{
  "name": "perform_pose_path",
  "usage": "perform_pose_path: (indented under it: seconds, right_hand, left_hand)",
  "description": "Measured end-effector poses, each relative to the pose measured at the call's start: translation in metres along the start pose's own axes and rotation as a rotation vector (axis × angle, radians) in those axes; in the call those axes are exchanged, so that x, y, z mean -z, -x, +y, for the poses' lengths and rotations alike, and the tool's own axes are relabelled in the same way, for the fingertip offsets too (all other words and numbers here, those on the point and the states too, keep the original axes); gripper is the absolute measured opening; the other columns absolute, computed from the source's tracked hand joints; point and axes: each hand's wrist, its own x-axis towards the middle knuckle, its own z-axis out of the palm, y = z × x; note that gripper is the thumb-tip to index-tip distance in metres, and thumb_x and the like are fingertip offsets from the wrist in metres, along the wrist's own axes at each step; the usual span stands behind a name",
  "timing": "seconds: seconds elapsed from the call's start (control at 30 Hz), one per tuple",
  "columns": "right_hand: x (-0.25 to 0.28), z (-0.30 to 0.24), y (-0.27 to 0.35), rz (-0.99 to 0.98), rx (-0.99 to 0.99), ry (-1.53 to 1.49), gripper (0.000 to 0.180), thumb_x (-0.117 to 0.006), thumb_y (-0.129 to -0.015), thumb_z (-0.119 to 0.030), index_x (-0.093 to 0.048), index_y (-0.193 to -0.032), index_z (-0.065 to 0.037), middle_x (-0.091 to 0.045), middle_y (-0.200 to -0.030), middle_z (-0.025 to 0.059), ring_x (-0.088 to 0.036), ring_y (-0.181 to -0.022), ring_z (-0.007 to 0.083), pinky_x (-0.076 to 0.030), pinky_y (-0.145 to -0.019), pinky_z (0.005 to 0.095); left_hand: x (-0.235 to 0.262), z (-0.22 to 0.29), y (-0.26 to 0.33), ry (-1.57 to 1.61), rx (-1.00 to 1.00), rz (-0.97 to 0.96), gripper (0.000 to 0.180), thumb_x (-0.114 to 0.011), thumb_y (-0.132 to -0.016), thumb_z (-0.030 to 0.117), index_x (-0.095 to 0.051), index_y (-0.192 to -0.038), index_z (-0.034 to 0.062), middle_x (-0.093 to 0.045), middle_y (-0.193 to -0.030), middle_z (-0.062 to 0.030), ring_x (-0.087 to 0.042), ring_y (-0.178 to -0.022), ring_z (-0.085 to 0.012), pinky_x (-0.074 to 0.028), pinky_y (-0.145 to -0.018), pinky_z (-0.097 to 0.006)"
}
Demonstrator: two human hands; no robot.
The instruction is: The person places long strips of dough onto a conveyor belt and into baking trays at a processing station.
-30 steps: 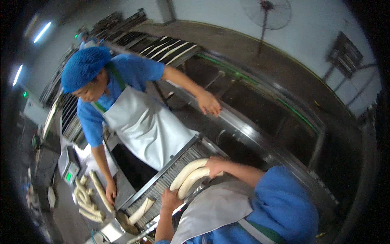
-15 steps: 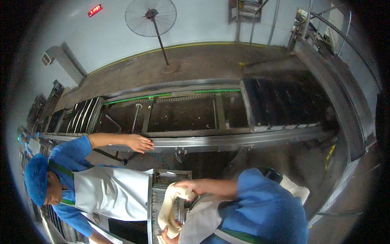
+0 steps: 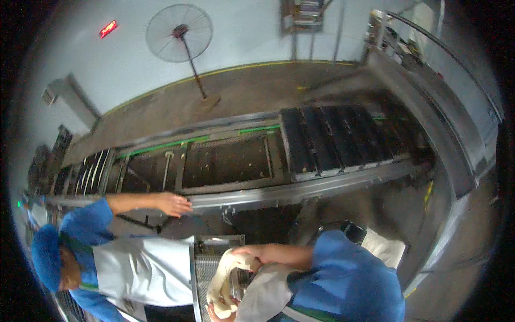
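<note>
A long, pale, bent roll of dough (image 3: 219, 282) hangs in a curve between my two hands. My right hand (image 3: 248, 254) is closed around its upper end. Lower down, my left hand (image 3: 221, 312) grips the other end from beneath, its fingers partly hidden by the dough and the picture edge. Just beyond the dough lies a metal mesh-like surface (image 3: 206, 265) in a steel frame, close in front of my white apron (image 3: 265, 292).
Facing me stands a co-worker in a white apron (image 3: 145, 268), one hand (image 3: 174, 205) on the rail of a long conveyor (image 3: 241, 196). Dark trays (image 3: 338, 139) sit on it. A pedestal fan (image 3: 179, 33) stands by the wall; a railing and sloped metal structure (image 3: 429, 96) rise at right.
The dark trays have moved left along the conveyor. My view has shifted a little, so the wall and fan sit further left and lower. Both my hands still hold the dough.
</note>
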Motion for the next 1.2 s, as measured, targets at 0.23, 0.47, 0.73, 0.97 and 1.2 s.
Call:
perform_pose_path:
  seconds: [0.23, 0.47, 0.73, 0.97, 1.2]
  right_hand:
    - [-0.009, -0.005, -0.025, -0.435, 0.076, -0.283, 0.043, -0.051, -0.094, -0.037, -0.057, -0.123, -0.006, -0.067, -0.11, 0.0112, -0.07, -0.082, 0.024, -0.06, -0.06, 0.0464]
    - [-0.086, -0.038, 0.008, -0.158, -0.073, -0.138, 0.051, -0.05, -0.089, -0.053, -0.06, -0.102, -0.004, -0.063, -0.085, 0.0157, -0.062, -0.063, 0.0323, -0.054, -0.055, 0.0445]
    - [-0.117, -0.033, -0.01, -0.272, -0.199, 0.004, 0.053, -0.049, -0.089, -0.057, -0.06, -0.097, -0.005, -0.061, -0.087, 0.0162, -0.061, -0.07, 0.0322, -0.052, -0.056, 0.0454]
    - [-0.12, -0.024, -0.022, -0.317, -0.216, 0.045, 0.051, -0.052, -0.088, -0.054, -0.061, -0.102, -0.007, -0.062, -0.088, 0.011, -0.061, -0.07, 0.0322, -0.052, -0.056, 0.0452]
    - [-0.101, -0.004, -0.031, -0.246, -0.148, 0.24, 0.048, -0.061, -0.087, -0.044, -0.057, -0.123, -0.013, -0.066, -0.097, 0.01, -0.065, -0.075, 0.0247, -0.054, -0.054, 0.0427]
  left_hand:
    - [-0.03, -0.044, 0.154, 1.257, -0.127, 0.155, 0.053, -0.055, -0.081, 0.055, -0.063, -0.115, 0.0144, -0.065, -0.108, -0.0127, -0.062, -0.094, -0.0303, -0.052, -0.073, -0.046]
    - [-0.037, -0.011, 0.173, 1.427, -0.258, 0.208, 0.042, -0.058, -0.086, 0.05, -0.061, -0.092, 0.0085, -0.062, -0.095, -0.0132, -0.061, -0.086, -0.0292, -0.053, -0.073, -0.042]
    - [-0.043, -0.041, 0.215, 1.476, -0.384, 0.363, 0.045, -0.054, -0.088, 0.053, -0.06, -0.092, 0.0081, -0.061, -0.097, -0.0121, -0.06, -0.086, -0.0274, -0.051, -0.075, -0.04]
    - [-0.035, -0.087, 0.233, 1.37, -0.367, 0.49, 0.046, -0.051, -0.086, 0.055, -0.064, -0.093, 0.0114, -0.064, -0.095, -0.0092, -0.06, -0.079, -0.0258, -0.051, -0.064, -0.038]
    - [-0.041, -0.129, 0.258, 0.821, -0.309, 0.903, 0.055, -0.065, -0.084, 0.038, -0.053, -0.126, 0.004, -0.063, -0.102, -0.0127, -0.064, -0.086, -0.0262, -0.056, -0.064, -0.037]
